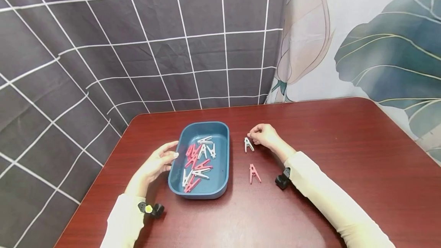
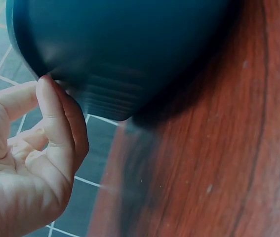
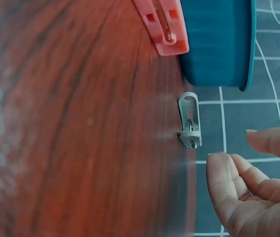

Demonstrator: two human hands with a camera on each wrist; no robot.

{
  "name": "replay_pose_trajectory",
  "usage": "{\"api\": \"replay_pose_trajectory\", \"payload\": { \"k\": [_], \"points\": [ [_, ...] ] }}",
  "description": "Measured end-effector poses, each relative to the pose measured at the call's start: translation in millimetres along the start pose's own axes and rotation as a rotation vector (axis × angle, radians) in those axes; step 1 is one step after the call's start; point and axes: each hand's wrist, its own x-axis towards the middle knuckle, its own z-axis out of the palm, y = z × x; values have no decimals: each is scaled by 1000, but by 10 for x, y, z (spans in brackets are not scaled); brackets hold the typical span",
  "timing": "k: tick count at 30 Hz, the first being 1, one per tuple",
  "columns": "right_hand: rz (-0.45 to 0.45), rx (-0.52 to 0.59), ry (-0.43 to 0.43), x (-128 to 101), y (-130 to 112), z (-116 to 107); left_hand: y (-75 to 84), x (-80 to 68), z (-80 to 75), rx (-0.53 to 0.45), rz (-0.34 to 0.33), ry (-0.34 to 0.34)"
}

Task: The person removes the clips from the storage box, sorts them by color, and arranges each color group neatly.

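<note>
Two loose clothespins point(image 1: 249, 144) beside tray point(image 1: 220, 156)

Left sleeve point(image 1: 122, 221): cream-coloured long sleeve, smooth fabric, ending at the wrist with a plain cuff.
Right sleeve point(image 1: 330, 198): same cream fabric, covering the forearm to the wrist; soft folds along its length.
Left wrist unit point(image 1: 153, 209): small black device worn under the wrist at the cuff, with a yellow-green round spot at its 9 o'clock side.
Right wrist unit point(image 1: 283, 179): small black block-shaped device at the cuff, with a pale grey fitting at its 12 o'clock edge.
Left hand point(image 1: 158, 162): bare, no rings or glove visible.
Right hand point(image 1: 263, 135): bare; fingernails short and unpainted in the right wrist view.
</note>
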Motion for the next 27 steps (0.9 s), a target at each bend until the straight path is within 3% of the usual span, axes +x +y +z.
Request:
{"api": "replay_pose_trajectory", "payload": {
  "k": [11,27],
  "points": [
    [-95,-255,17,-71,-270,35,39,-7,-11,39,-30,-9],
    [-223,-409,-23,-136,-701,82,159,-28,16,81,-57,-16]
  ]
}}
